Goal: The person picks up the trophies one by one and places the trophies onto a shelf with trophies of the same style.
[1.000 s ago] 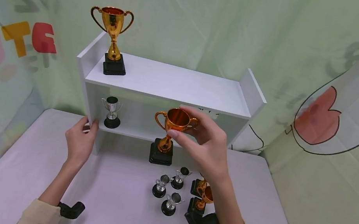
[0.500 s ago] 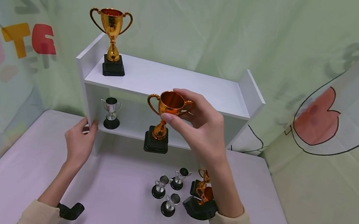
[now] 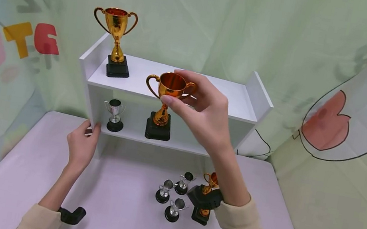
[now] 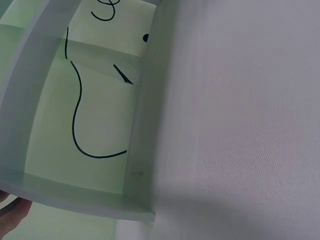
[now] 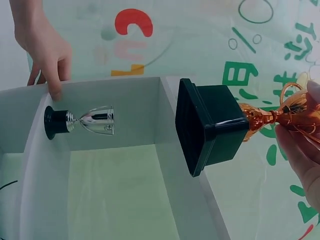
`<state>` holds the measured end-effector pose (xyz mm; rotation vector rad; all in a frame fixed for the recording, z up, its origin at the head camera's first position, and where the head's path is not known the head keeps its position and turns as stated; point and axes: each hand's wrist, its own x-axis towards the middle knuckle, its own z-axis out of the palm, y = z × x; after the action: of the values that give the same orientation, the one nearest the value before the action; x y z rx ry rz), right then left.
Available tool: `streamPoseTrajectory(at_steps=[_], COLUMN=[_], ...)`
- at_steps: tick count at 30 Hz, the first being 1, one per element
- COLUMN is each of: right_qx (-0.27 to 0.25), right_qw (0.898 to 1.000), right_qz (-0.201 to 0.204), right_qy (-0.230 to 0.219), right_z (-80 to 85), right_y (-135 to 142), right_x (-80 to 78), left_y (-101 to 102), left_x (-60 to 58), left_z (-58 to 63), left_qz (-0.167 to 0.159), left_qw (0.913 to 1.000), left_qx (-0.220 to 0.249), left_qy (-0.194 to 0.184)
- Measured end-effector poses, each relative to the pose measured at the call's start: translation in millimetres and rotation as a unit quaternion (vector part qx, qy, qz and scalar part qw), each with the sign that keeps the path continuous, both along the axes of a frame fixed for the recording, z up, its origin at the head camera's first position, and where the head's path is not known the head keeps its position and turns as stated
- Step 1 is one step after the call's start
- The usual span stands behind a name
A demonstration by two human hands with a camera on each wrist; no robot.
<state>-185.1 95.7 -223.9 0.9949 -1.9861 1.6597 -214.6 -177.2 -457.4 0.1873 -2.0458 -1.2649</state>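
Note:
My right hand (image 3: pixel 207 112) holds a small copper-gold trophy cup (image 3: pixel 170 84) upright by its bowl, thumb in front. In the head view its black base overlaps the lower shelf board; in the right wrist view the base (image 5: pixel 215 127) is in front of the upper board. My left hand (image 3: pixel 81 146) grips the white shelf unit (image 3: pixel 239 95) by its left side, low down. A larger gold trophy (image 3: pixel 116 24) stands at the left end of the top board. Below it, a silver trophy (image 3: pixel 115 110) stands on the lower board.
Several silver trophies (image 3: pixel 176 206) stand on the pale tablecloth (image 3: pixel 123 210) in front of the shelf. Beside them are gold trophies (image 3: pixel 210 178), partly hidden by my right wrist and its black strap mount (image 3: pixel 206 198). A printed curtain (image 3: pixel 185 17) hangs behind.
My right hand has raised the copper-gold trophy from in front of the lower board's edge, up and slightly left. My left hand has stayed on the shelf side.

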Motion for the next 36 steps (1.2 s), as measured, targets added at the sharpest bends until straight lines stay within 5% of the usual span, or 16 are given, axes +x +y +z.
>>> streamPoseTrajectory(at_steps=[36], right_qx=[-0.003], right_qw=[1.000], right_qz=[0.000], right_qy=[-0.014], right_z=[38.0], right_y=[-36], right_x=[-41.9], left_y=[1], left_x=[-0.5], left_z=[-2.7], left_qz=[-0.003], left_qw=[1.0000], left_qx=[0.008], left_qy=[0.003])
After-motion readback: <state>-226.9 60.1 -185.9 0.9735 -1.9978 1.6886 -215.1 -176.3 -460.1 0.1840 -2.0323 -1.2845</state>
